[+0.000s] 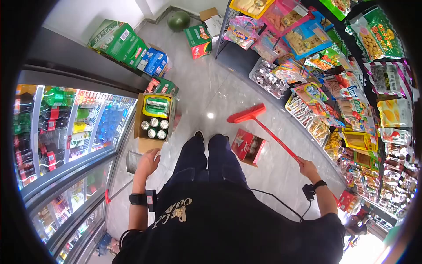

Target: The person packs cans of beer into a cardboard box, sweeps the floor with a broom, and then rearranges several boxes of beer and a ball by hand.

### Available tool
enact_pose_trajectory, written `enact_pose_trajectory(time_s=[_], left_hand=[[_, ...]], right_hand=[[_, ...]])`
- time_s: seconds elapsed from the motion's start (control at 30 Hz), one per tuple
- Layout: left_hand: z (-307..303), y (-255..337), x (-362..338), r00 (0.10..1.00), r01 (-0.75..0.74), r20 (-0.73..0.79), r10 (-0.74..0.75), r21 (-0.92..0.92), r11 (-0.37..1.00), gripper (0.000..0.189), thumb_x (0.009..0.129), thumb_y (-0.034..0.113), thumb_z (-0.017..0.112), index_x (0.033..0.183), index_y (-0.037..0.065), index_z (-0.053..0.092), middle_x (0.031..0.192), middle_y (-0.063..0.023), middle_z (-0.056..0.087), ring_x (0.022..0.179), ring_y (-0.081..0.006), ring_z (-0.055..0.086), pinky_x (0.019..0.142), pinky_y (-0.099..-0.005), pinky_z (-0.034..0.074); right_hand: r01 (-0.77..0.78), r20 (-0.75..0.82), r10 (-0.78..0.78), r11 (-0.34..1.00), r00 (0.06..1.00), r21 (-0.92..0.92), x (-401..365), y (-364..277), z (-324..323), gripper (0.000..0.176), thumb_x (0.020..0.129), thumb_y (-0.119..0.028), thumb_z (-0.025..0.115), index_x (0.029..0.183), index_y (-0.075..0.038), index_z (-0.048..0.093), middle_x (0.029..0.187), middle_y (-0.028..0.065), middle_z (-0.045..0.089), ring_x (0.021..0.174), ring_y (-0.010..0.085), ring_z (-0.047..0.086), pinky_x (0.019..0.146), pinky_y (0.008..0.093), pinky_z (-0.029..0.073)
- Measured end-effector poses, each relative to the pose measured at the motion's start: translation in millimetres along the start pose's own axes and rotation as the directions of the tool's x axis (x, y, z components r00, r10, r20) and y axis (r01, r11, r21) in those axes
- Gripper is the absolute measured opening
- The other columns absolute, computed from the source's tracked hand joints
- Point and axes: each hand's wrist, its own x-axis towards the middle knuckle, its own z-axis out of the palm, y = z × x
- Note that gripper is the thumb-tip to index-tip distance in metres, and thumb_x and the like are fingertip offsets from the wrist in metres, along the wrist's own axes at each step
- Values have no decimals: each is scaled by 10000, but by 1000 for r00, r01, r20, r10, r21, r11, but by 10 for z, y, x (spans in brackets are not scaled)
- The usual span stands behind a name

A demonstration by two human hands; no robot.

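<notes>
My right hand (307, 170) is wrapped round the red handle of a broom (278, 140), whose red head is angled over the grey floor ahead of me. To the left, my left hand (148, 163) hangs beside an open cardboard box (151, 144), its fingers loosely apart and nothing visible in them. Silver-topped cans (154, 122) and a green-and-yellow pack (157, 106) sit in that box. Just left of this hand stands a grey dustpan (132, 162) with a thin long handle ending in red. A red open carton (248, 147) rests on the floor near my right foot.
Glass-door drink coolers (83, 127) line the left side. Racks of packaged snacks (316, 97) run along the right. Green beer cartons (116, 42), a blue carton (154, 60), another green-and-red carton (198, 40) and a round green melon-like object (178, 20) stand farther ahead.
</notes>
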Motion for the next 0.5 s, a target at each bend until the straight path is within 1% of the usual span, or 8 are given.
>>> enact_pose_trajectory(time_s=[0.03,0.1,0.17,0.2,0.27,0.4,0.47,0.5], left_hand=[[1,-27,-47,1000,7,-27,-7,16,1000,277,780,118,544,1042,27,549,1000,-190,578,931,-359,534,799,-395,433],[1,-69,-95,999,2,-41,0,39,999,277,779,117,545,1042,31,550,999,-189,579,927,-360,536,797,-396,434],[54,-61,-128,998,27,-58,-27,-8,1000,278,776,116,548,1041,34,551,995,-186,582,925,-358,540,796,-396,434],[81,-22,-134,999,19,-42,-19,-5,1000,278,776,116,548,1041,34,551,995,-186,582,925,-358,540,796,-396,434],[128,107,-121,997,76,-3,-76,33,997,278,776,118,550,1039,29,552,995,-186,583,926,-356,542,796,-395,435],[275,347,-85,998,17,54,-19,34,999,271,775,118,559,1030,29,564,1001,-189,584,922,-355,550,793,-396,439],[236,585,-85,997,36,59,-40,70,997,272,773,113,560,1031,24,562,1006,-188,583,917,-354,554,789,-393,442],[172,705,-84,997,50,61,-57,101,994,274,772,107,560,1032,19,561,1011,-187,582,912,-352,558,784,-390,446]], right_hand=[[10,11,-10,999,1000,41,-83,-11,-93,414,828,-200,436,1231,-295,427,839,196,608,790,365,587,703,462,476],[35,-20,-34,997,999,66,-207,-57,-174,396,829,-199,436,1214,-290,450,799,198,604,764,373,581,687,462,471],[83,-90,-79,995,993,46,-264,-307,-373,389,829,-190,464,1211,-264,470,756,194,601,705,379,578,648,468,464],[98,-77,-96,995,992,33,-176,-393,-371,408,832,-185,454,1228,-284,440,766,181,605,718,369,581,648,462,467],[145,-57,-145,989,988,0,129,-669,-371,457,839,-174,442,1264,-327,373,775,157,610,728,345,588,642,451,470],[307,-70,-305,951,950,24,1357,-1225,8,617,773,-103,469,1309,-353,292,869,147,619,809,316,606,668,431,488],[259,33,-259,966,965,2,1650,-1381,-22,625,779,-123,478,1320,-356,269,899,133,622,849,303,604,700,413,493],[259,35,-260,966,965,23,1691,-1284,9,625,779,-123,478,1320,-356,269,899,133,622,849,303,604,700,413,493]])
